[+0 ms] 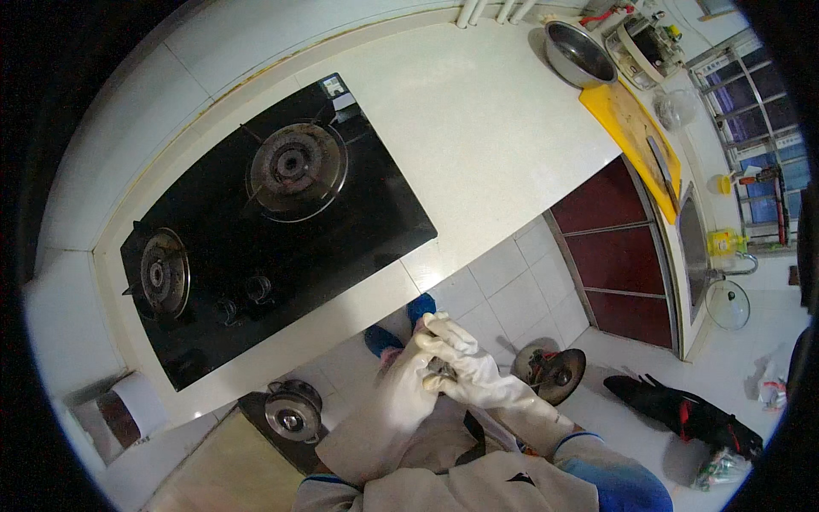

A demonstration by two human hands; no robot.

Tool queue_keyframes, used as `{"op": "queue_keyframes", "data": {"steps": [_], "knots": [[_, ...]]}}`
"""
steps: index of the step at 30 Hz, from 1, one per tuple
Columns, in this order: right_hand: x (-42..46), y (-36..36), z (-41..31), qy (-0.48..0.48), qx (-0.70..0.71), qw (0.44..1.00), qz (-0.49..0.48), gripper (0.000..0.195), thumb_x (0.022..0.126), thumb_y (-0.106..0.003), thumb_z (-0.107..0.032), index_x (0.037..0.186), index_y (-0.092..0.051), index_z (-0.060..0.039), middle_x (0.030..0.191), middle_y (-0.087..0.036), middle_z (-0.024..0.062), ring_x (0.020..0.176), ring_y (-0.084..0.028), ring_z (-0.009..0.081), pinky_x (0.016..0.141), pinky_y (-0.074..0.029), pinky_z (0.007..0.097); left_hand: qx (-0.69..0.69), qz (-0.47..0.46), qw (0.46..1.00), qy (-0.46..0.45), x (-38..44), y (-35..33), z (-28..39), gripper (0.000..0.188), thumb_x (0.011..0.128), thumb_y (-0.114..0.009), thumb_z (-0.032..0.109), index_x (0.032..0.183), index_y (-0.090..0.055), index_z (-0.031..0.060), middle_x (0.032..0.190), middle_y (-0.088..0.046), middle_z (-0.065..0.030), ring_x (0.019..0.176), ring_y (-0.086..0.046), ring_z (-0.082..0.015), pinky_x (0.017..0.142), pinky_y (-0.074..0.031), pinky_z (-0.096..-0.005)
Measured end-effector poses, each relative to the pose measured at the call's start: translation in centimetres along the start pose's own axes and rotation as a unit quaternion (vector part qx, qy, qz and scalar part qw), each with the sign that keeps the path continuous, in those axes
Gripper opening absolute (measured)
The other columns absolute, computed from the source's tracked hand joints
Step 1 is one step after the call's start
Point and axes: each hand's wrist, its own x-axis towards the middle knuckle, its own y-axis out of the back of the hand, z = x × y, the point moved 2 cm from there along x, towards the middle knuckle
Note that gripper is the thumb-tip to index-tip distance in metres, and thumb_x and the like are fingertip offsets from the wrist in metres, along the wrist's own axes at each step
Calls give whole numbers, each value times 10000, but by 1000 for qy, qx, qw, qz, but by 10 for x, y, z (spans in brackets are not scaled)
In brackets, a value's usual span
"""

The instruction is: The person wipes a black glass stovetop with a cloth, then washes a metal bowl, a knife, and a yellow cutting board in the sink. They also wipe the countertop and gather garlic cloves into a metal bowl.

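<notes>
My left hand (409, 377) and my right hand (470, 368), both in long white rubber gloves, meet in front of my body near the counter's front edge. Curled gloved fingers surround a small grey wad (441, 367), perhaps a metal scourer, held between the hands; most of it is hidden. Beyond them, a black glass gas hob (358, 205) is set in the white countertop (448, 96). It has a larger burner (292, 164), a smaller burner (157, 274) and two knobs.
At the right end of the counter are a metal bowl (579, 54), a yellow cutting board (614, 121) with a knife (662, 165), and a sink (691, 237). A lidded metal pot (292, 416) stands low at left. Another pan with a lid (560, 377) is at right.
</notes>
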Motion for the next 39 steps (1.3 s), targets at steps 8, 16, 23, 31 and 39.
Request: {"op": "queue_keyframes", "data": {"steps": [8,16,23,31,39], "knots": [[86,158,146,-197,47,910,361,443,994,-608,65,1427,-571,-23,1274,-669,130,1126,-643,199,964,-536,325,-124,-66,982,126,5,-57,34,628,1129,-458,332,1614,-301,-35,1623,-388,-277,1496,-441,-369,1256,-349,-478],[110,52,142,-121,492,830,234,155,1004,-608,-56,1130,-676,5,1047,-711,103,1004,-694,199,901,-586,320,-88,135,968,191,0,-20,21,362,1124,-455,165,1415,-482,-48,1404,-612,-222,1294,-642,-274,1081,-551,-338],[72,-10,70,-135,261,955,-33,584,822,-549,190,1363,-625,-17,1478,-589,196,1375,-584,307,1088,-550,386,338,-122,931,65,-7,94,-36,47,1052,-591,86,1043,-580,41,1039,-616,-80,925,-623,-173,778,-534,-306],[294,73,84,-1,-52,999,13,276,946,-654,62,1193,-729,-33,1103,-746,172,990,-729,321,901,-594,367,-167,31,976,139,-18,90,-45,343,1024,-640,232,1211,-610,-54,1080,-621,-104,905,-612,-186,782,-543,-308],[185,30,95,29,69,997,-10,121,948,-666,39,1022,-736,-26,952,-751,155,893,-733,261,817,-595,355,-232,79,964,107,-45,107,-45,554,1067,-616,369,1332,-586,-118,1405,-609,-263,1237,-665,-321,1028,-575,-378]]}}
